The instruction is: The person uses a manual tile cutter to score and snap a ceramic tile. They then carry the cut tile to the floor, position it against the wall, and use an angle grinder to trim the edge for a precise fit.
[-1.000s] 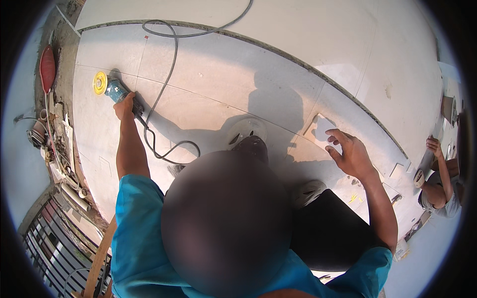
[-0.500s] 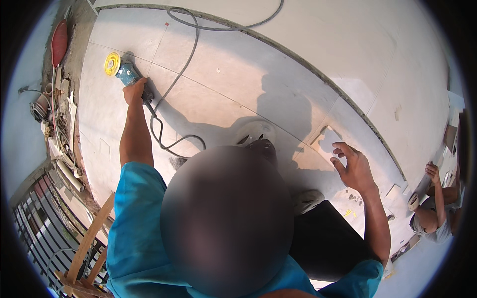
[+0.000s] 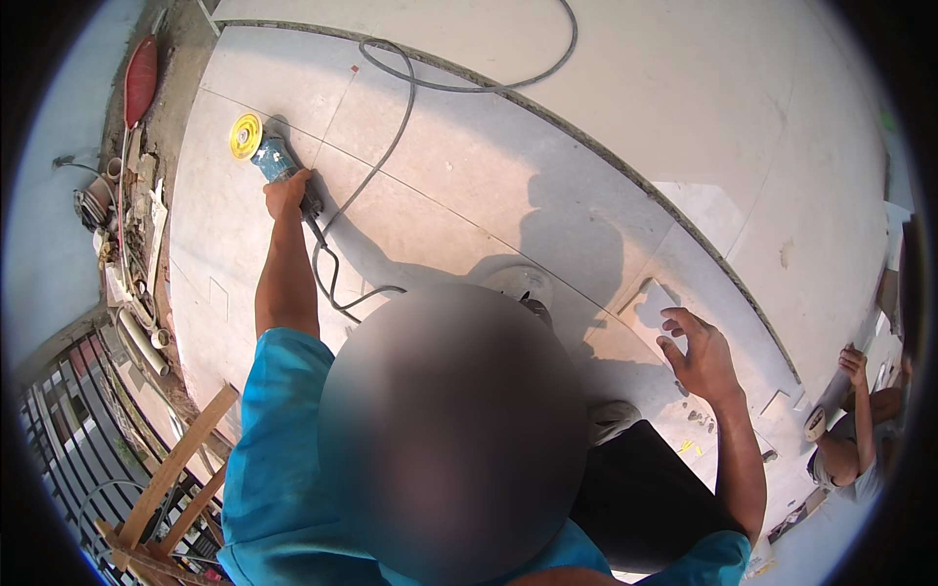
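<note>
My left hand [image 3: 286,195] is wrapped round the body of a blue angle grinder [image 3: 277,159], out at arm's length to the far left. The grinder carries a yellow disc [image 3: 246,137] at its front end. A dark power cord [image 3: 335,289] runs from its rear and loops across the pale tiles [image 3: 430,156]. Over on the right, my right hand [image 3: 705,361] hovers with bent fingers apart, holding nothing. Near it lies a small light-coloured piece [image 3: 653,303] on the tiles, with dark crumbs beside it. A large blurred round patch hides the lower middle.
A dark gap [image 3: 625,166] curves between tiled areas. Pipes and rubble [image 3: 147,347] line the left edge beside a red wheelbarrow-like shape [image 3: 141,83]. A wooden frame [image 3: 176,469] and metal bars [image 3: 88,439] stand lower left. Another person's hand [image 3: 853,364] shows at right.
The whole view has shifted slightly, moving the scene to the right and down. My left hand still grips the grinder; my right hand stays raised with its fingers apart.
</note>
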`<action>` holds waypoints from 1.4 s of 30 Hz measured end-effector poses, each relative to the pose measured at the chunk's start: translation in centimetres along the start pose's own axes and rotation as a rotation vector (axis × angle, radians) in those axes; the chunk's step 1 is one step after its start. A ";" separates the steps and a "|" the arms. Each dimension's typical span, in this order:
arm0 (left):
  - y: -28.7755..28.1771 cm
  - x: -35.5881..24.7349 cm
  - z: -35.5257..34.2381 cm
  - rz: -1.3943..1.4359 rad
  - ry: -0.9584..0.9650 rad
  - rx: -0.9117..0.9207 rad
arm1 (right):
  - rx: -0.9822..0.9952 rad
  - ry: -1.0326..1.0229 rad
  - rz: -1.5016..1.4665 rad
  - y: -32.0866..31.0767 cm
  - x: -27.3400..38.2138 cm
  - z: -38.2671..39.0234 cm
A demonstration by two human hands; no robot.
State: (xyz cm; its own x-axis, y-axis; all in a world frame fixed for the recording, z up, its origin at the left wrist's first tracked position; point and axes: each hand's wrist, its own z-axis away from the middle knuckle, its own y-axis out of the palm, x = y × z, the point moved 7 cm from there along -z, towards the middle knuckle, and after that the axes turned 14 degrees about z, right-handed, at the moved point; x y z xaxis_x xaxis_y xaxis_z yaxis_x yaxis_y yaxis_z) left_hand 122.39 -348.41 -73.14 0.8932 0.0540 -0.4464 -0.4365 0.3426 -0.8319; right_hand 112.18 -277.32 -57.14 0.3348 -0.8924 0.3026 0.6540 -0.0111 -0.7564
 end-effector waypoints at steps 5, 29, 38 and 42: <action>-0.9 0.3 -0.5 -0.003 0.016 -0.058 | -0.064 -0.013 -0.038 -0.9 -0.4 -0.5; 0.0 0.7 -1.6 0.019 0.023 -0.035 | -0.030 0.006 -0.016 -0.2 -1.2 -0.8; -1.5 0.8 -0.5 0.011 0.000 -0.020 | -0.028 -0.049 -0.031 0.5 0.6 -1.4; -0.5 -0.9 -1.9 -0.003 0.021 -0.016 | -0.048 -0.030 -0.054 0.2 -0.1 -0.8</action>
State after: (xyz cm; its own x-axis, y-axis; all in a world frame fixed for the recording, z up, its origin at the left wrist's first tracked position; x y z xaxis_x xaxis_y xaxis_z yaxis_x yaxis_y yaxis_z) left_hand 121.62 -350.43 -72.93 0.8923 0.0333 -0.4502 -0.4352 0.3280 -0.8384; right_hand 111.75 -277.59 -57.76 0.3206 -0.8760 0.3603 0.6388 -0.0809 -0.7651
